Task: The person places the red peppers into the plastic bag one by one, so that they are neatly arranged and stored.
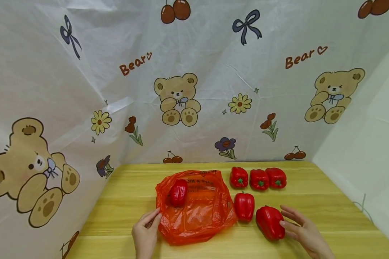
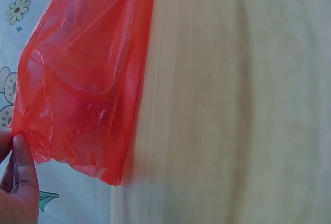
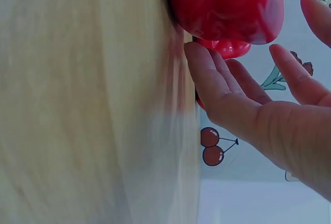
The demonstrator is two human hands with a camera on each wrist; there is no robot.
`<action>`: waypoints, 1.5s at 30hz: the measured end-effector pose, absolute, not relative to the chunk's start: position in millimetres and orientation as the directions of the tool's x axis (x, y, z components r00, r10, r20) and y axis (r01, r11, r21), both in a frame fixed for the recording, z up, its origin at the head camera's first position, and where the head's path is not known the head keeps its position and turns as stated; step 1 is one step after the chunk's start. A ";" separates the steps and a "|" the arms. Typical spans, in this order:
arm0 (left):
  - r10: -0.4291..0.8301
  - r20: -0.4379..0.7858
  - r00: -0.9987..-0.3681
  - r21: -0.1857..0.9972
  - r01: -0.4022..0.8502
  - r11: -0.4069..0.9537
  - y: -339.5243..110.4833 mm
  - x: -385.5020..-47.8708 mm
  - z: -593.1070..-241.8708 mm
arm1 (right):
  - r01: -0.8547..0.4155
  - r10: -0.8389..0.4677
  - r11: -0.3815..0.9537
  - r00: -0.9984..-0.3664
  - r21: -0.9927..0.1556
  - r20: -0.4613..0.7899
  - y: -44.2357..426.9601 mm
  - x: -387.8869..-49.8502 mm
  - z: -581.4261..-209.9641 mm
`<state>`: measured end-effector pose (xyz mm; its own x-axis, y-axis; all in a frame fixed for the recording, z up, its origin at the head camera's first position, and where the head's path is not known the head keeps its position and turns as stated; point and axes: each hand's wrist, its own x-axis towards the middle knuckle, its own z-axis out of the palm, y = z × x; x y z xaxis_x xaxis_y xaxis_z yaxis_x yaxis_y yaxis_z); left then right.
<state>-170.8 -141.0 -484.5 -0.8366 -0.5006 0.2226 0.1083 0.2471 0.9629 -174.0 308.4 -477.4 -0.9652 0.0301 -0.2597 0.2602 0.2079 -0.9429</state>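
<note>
Here's the left hand [image 1: 146, 232], low in the head view and left of centre, thumb and fingers pinched on the edge of the red bag [image 1: 197, 216]. The left wrist view backs that up: fingertips together, thin film caught between them. The bag lies spread on the worktop [image 1: 330, 219] at lower centre, with the leftmost pepper [image 1: 178, 193] showing inside its outline, towards the upper left.

Over to the lower right, and there's the right hand [image 1: 306, 232], fingers extended and spread, gripping nothing, right beside the near pepper [image 1: 270, 223]. Is a fingertip touching that glossy skin? Hard to call, even from the right wrist view.

Between that one and the bag stands the middle pepper [image 1: 244, 207], and behind them three peppers [image 1: 259, 179] line up towards the back, two of them side by side. A bear-print sheet [image 1: 214, 54] fills the top of the frame.

So the step in hand looks like reaching for the near pepper. The next move seems to call for curling the right fingers round it, with the left hand holding the bag's edge steady.
</note>
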 end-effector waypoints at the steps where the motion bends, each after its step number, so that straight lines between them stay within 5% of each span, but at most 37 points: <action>1: -0.502 0.222 -0.836 0.963 0.107 0.248 -140.6 -170.6 -484.1 | 0.260 0.022 0.211 -0.965 -0.942 -0.261 308.5 -174.5 -477.6; 45: -0.507 0.217 -0.834 0.964 0.102 0.245 -139.4 -168.6 -481.4 | 0.322 -0.008 0.167 -0.945 -0.932 -0.327 307.9 -177.1 -485.9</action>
